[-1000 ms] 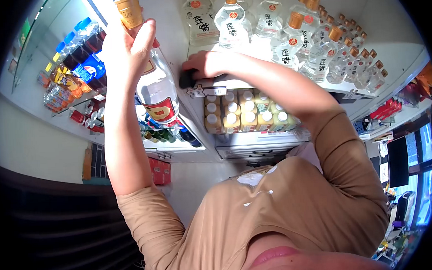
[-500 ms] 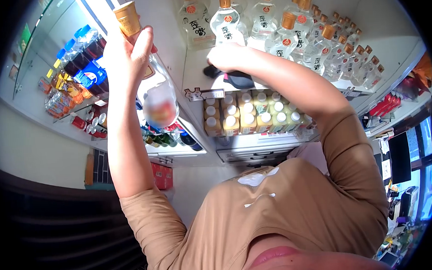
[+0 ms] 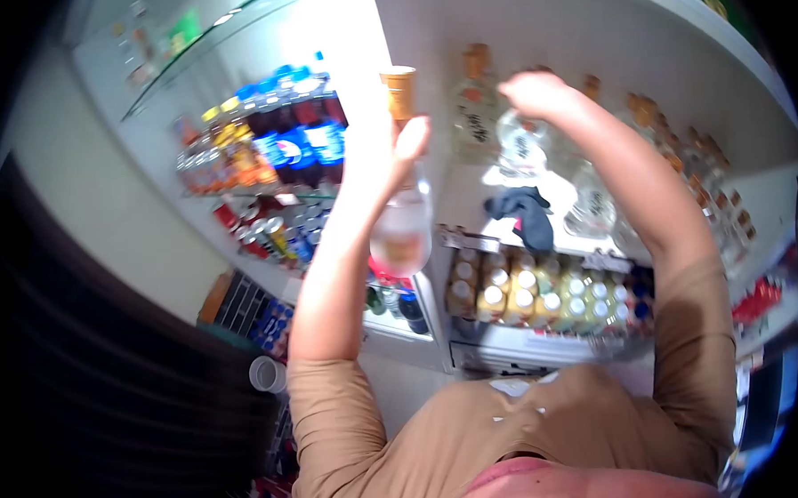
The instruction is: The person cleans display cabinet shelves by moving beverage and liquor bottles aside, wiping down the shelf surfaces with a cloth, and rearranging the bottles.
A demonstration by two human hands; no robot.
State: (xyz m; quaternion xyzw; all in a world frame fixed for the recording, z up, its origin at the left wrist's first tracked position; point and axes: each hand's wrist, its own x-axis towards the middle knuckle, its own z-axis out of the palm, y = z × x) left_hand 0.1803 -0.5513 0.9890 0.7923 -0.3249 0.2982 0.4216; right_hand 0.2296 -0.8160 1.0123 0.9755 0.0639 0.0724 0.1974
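Note:
My left hand (image 3: pixel 384 152) is closed around the neck of a clear glass liquor bottle (image 3: pixel 402 240), held upright with its gold cap (image 3: pixel 399 90) showing above the fingers. My right hand (image 3: pixel 535 93) reaches across to the shelf, its fingers wrapped over the top of another clear liquor bottle (image 3: pixel 521 147) with black lettering. That bottle's cap is mostly hidden by the hand. On the shelf below it lies a crumpled dark cloth (image 3: pixel 524 212) with a small pink patch. Motion blurs the view.
More gold-capped bottles (image 3: pixel 591 200) crowd the shelf to the right. Pale drinks with white caps (image 3: pixel 526 292) fill the shelf below. Cola bottles (image 3: pixel 297 147) stand on glass shelving (image 3: pixel 221 56) at left. A white cup-like container (image 3: pixel 267 374) is lower left.
The view has swung, so the shelves appear farther right and lower. My right hand has moved from beside the dark cloth up to a bottle's top. My left hand still holds its bottle.

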